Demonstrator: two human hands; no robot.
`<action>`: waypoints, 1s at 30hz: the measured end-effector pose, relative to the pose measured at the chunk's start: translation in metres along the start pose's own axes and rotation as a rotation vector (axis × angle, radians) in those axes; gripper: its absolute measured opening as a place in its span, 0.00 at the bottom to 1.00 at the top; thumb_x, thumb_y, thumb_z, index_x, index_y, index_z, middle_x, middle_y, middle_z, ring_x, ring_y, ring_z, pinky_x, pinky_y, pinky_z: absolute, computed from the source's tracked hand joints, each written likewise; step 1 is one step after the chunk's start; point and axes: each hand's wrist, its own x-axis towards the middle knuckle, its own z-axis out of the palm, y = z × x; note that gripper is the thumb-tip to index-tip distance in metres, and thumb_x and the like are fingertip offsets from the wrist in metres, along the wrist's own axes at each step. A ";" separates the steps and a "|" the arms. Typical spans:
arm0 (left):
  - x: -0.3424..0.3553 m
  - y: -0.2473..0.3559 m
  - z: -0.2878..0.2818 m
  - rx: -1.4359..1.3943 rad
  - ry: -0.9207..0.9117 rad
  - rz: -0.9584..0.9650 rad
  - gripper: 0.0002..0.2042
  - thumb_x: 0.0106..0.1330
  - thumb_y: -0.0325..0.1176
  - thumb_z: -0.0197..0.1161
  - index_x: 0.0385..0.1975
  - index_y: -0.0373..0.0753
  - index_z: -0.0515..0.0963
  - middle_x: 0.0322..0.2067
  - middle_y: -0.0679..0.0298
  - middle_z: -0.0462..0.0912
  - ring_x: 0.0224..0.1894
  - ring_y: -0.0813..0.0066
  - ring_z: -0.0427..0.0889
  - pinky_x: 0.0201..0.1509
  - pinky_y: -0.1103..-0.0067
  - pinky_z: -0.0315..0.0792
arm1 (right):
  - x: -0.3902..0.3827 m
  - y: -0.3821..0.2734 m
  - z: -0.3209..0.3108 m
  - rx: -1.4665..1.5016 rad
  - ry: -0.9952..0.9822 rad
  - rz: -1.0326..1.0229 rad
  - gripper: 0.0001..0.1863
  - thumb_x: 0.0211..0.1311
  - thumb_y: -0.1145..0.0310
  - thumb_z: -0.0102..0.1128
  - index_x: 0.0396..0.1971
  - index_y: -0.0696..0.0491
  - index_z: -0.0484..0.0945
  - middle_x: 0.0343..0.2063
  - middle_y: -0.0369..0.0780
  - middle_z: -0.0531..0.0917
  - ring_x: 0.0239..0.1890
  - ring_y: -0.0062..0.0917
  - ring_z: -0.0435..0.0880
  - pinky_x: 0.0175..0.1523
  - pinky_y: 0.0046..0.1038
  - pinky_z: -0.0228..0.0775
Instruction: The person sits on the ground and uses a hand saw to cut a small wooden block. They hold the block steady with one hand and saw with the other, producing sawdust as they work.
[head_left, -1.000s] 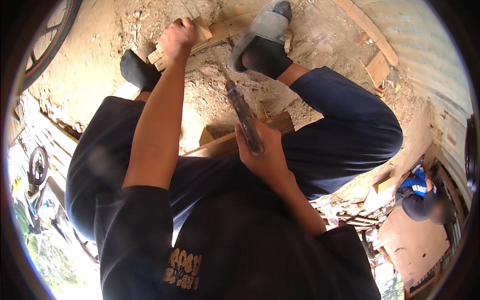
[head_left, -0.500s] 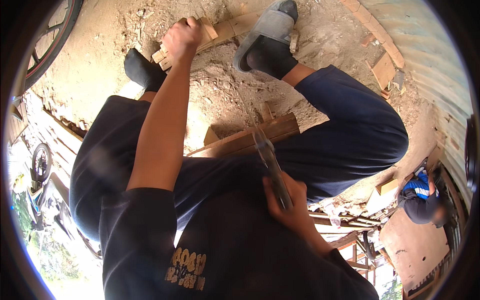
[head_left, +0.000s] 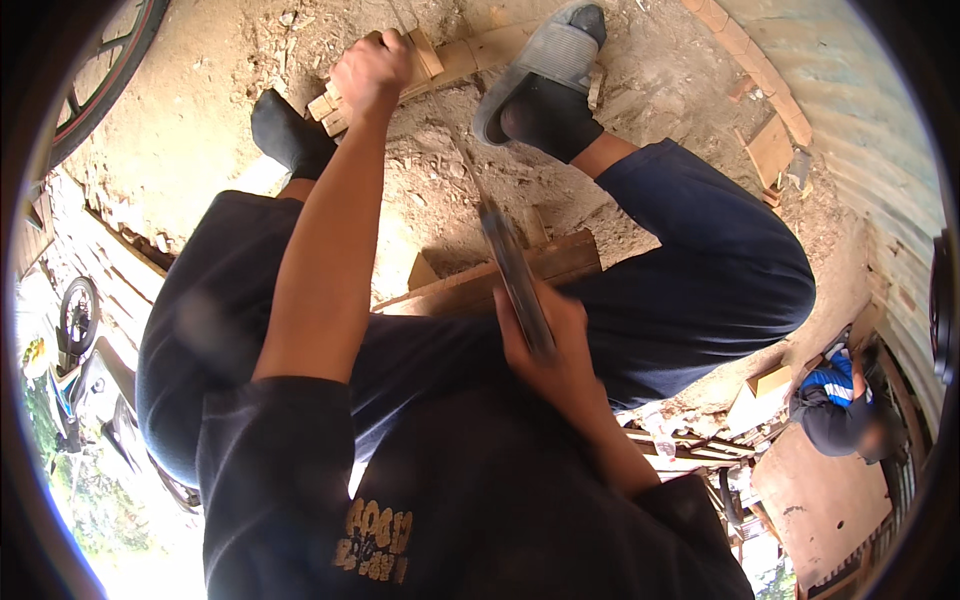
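Two hands, left hand (head_left: 372, 70) gripping wood block (head_left: 425, 52), right hand (head_left: 548, 345) holding tool (head_left: 515, 275)

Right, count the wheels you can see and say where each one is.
2. One wheel with a red rim curves along the upper left edge, on the dirt ground. A second wheel, smaller, stands at the far left edge. Others may lie outside the picture.
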 end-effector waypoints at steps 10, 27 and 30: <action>0.007 -0.005 0.006 0.028 0.037 0.028 0.30 0.63 0.50 0.40 0.26 0.27 0.82 0.25 0.43 0.83 0.30 0.51 0.83 0.46 0.64 0.72 | -0.018 -0.013 -0.018 0.041 0.002 0.007 0.02 0.61 0.78 0.60 0.30 0.59 0.76 0.15 0.43 0.74 0.16 0.23 0.77 0.23 0.27 0.63; 0.002 -0.003 -0.001 -0.073 0.074 0.056 0.29 0.63 0.49 0.41 0.23 0.29 0.83 0.25 0.42 0.83 0.31 0.51 0.84 0.45 0.65 0.73 | -0.044 -0.014 -0.020 -0.017 0.016 0.099 0.04 0.62 0.77 0.60 0.28 0.60 0.75 0.15 0.41 0.73 0.16 0.17 0.73 0.24 0.25 0.64; 0.008 0.002 0.000 0.052 -0.008 0.000 0.29 0.63 0.49 0.41 0.26 0.29 0.83 0.27 0.41 0.83 0.33 0.50 0.84 0.46 0.65 0.73 | -0.028 -0.010 -0.019 0.023 0.012 0.079 0.04 0.62 0.77 0.60 0.28 0.60 0.76 0.15 0.40 0.73 0.16 0.17 0.73 0.24 0.24 0.64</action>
